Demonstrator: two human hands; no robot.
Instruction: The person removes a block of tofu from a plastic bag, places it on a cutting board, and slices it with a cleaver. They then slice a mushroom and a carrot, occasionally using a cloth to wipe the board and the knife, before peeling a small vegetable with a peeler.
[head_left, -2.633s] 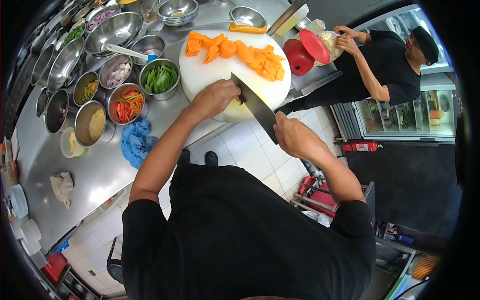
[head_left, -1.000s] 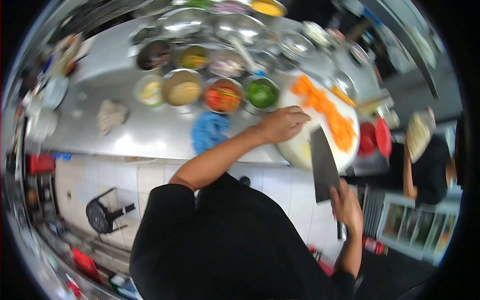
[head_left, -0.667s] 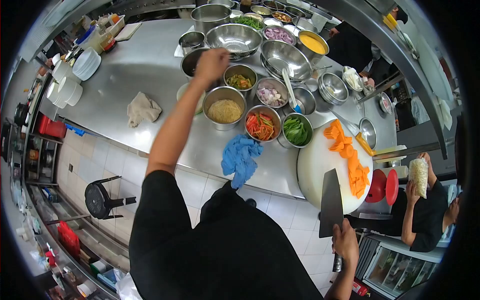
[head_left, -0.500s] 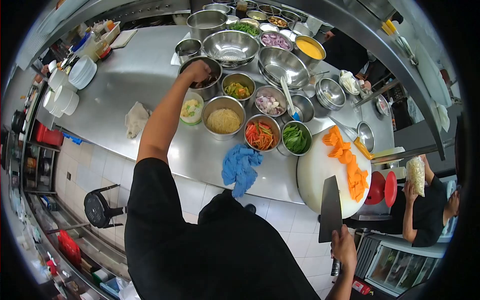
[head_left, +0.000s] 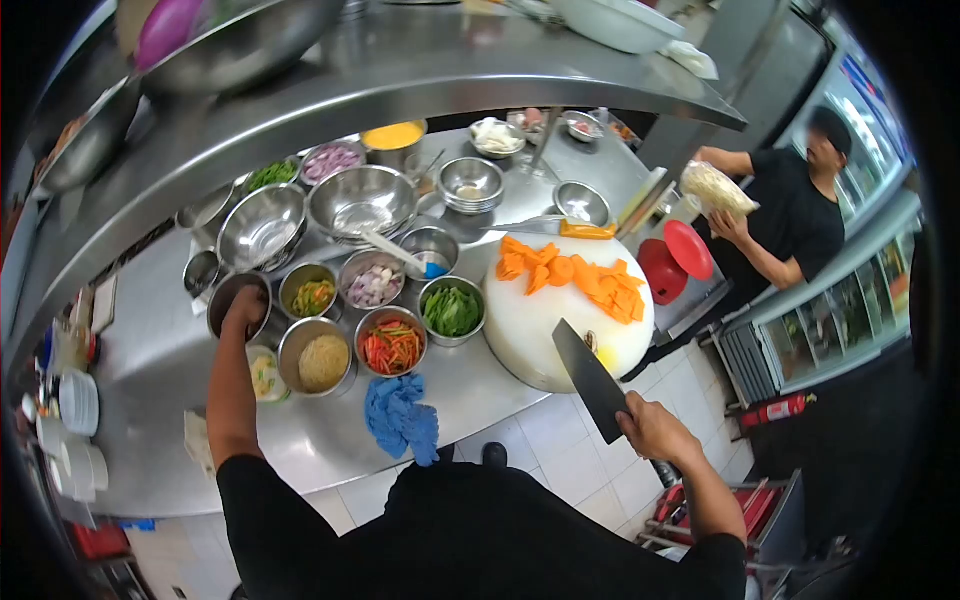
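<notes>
My left hand point(head_left: 244, 305) reaches down into a steel pot point(head_left: 222, 322); its fingers are hidden inside. My right hand point(head_left: 655, 428) grips a cleaver point(head_left: 588, 380), its blade over the near edge of a round white chopping board point(head_left: 520, 345). Orange carrot slices point(head_left: 610, 290) lie across the far side of the board. Near the blade tip sits a small brown piece point(head_left: 591, 341), too small to name, beside a yellow patch. Close to my left arm stand containers of noodles point(head_left: 325, 362), pickled greens point(head_left: 308, 295) and a pale yellow-green food point(head_left: 266, 378).
Bowls of red pepper strips point(head_left: 391, 347), green leaves point(head_left: 452, 310) and chopped onion point(head_left: 373, 285) stand mid-table. A blue cloth point(head_left: 402, 412) hangs over the front edge. An overhead steel shelf point(head_left: 450, 60) crosses the top. A person point(head_left: 790, 210) holding a bag stands right.
The view has swung to the right. My left hand has sunk deeper into the pot. The cleaver has tilted, its tip pointing toward the board's middle, and the brown piece now shows.
</notes>
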